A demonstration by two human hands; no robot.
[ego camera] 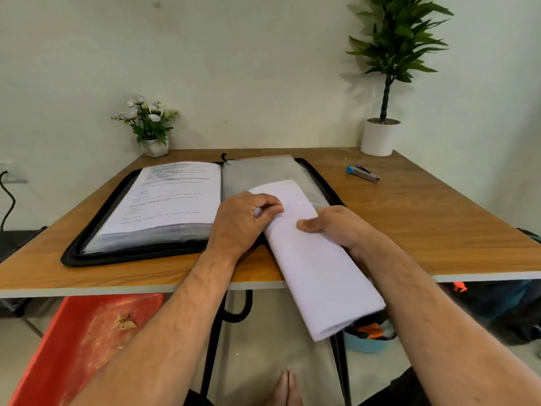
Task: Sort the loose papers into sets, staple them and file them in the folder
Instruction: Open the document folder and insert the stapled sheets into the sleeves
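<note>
On the wooden surface (409,224), a black zip folder (187,250) is lying open. Its left side is holding a thick pile of filed pages with printing on them. Its right side is showing a clear plastic pocket (263,174).

The person is holding a set of white papers (319,268). The set is bent over like a soft roll. Its far end is lying on the clear pocket, and its near end is sticking out past the front edge of the surface, over the floor.

The left hand (240,221) is pinching the edge of the papers near the middle of the folder, so its grip is grasping the set. The right hand (336,224) is wrapping round the other side of the same set, thumb on top, so that grip is grasping it too.

The stapler (363,173) is lying well apart, far back on the right, near a tall plant in a white pot (379,139). A small pot of white flowers (150,127) is standing at the back left.

This looks like the filing step. I cannot tell if this set is stapled yet. Next, the person will probably need to flatten the papers, line up the far edge with the pocket's opening, and slide them in gently so they do not crumple.
</note>
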